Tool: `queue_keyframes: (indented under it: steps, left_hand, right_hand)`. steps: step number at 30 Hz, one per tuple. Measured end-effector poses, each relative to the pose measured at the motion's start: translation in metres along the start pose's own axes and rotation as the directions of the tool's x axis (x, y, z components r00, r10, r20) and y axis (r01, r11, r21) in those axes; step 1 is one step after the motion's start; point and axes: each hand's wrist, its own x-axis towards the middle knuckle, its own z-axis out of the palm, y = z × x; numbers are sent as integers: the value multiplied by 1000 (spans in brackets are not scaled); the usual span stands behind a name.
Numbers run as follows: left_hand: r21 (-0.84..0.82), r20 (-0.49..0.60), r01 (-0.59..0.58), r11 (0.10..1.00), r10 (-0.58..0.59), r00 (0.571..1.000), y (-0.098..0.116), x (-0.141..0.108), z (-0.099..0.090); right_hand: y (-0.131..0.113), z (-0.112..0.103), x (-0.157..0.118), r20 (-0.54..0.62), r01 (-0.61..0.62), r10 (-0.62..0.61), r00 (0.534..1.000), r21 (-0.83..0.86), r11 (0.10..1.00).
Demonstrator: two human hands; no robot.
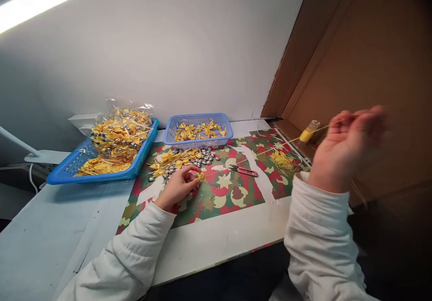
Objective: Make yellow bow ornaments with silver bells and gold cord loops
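Low over the patterned mat, my left hand (178, 187) pinches a small yellow fabric piece (201, 176) between thumb and fingers. A yellow thread (280, 146) runs from there up to the right, pulled taut. My right hand (337, 152) is raised at the right with its fingers closed on that thread; its fingertips are blurred. Pink-handled thread snips (245, 171) lie on the mat under the thread. Just beyond my left hand are a pile of yellow flower-shaped pieces with stems (173, 159) and shiny silver balls (204, 156).
A blue basket (133, 171) at the left holds yellow pieces and a full clear bag (123, 130). A smaller blue basket (199, 144) stands at the back. Near the cardboard wall (364, 62) are a yellow thread spool (307, 133) and tangled yellow thread (283, 160).
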Motion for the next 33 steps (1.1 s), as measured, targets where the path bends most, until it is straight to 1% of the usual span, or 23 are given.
queue_keyframes:
  steps: [2, 4, 6, 7, 9, 11, 13, 15, 18, 21, 24, 27, 31, 33]
  left_hand:
    - [25, 15, -8, 1000, 8, 1000, -1, 0, 1]
    - [52, 21, -20, 998, 19, 1000, -1, 0, 2]
    - [80, 18, -38, 996, 36, 999, -1, -1, 3]
    - [93, 15, -49, 994, 48, 999, -1, -1, 4]
    - [116, 11, -73, 991, 72, 997, -1, -1, 5]
    - [133, 2, -92, 987, 92, 996, -1, -2, 6]
    - [138, -12, -98, 985, 101, 995, -2, -1, 6]
    - [132, -16, -93, 987, 96, 995, -3, -1, 6]
    - [98, 16, -78, 992, 77, 997, -4, 0, 6]
    - [51, 60, -59, 997, 56, 997, -5, 0, 5]
    - [4, 98, -29, 1000, 28, 995, -5, 0, 5]
    - [-28, 128, -13, 1000, 16, 992, -1, -2, 5]
    - [-14, 142, -43, 999, 44, 989, 6, -5, 6]
    - [50, 141, -87, 995, 79, 987, 7, -6, 6]
  right_hand:
    - [-16, -1, 7, -1, 14, -14, 1000, 6, 1000]
    - [-27, -1, 8, 16, 18, -17, 1000, -55, 998]
    - [-34, 0, 7, 35, 23, -19, 999, -121, 992]
    - [-35, 1, 6, 50, 30, -23, 998, -127, 991]
    - [-33, 3, 3, 98, 21, -14, 995, -73, 997]
    - [-27, 6, 0, 182, -7, 2, 983, 28, 1000]
    - [-20, 8, -4, 281, -42, 13, 960, 100, 994]
    - [-15, 9, -7, 347, -72, 24, 938, 126, 989]
    - [-16, 10, -9, 355, -118, 60, 933, 144, 983]
    - [-27, 10, -9, 372, -152, 85, 924, 155, 976]
    - [-37, 10, -10, 391, -152, 99, 915, 109, 982]
    - [-41, 10, -13, 408, -166, 122, 905, 75, 983]
    - [-39, 10, -17, 439, -201, 140, 887, 94, 975]
    - [-37, 10, -19, 444, -222, 150, 883, 114, 968]
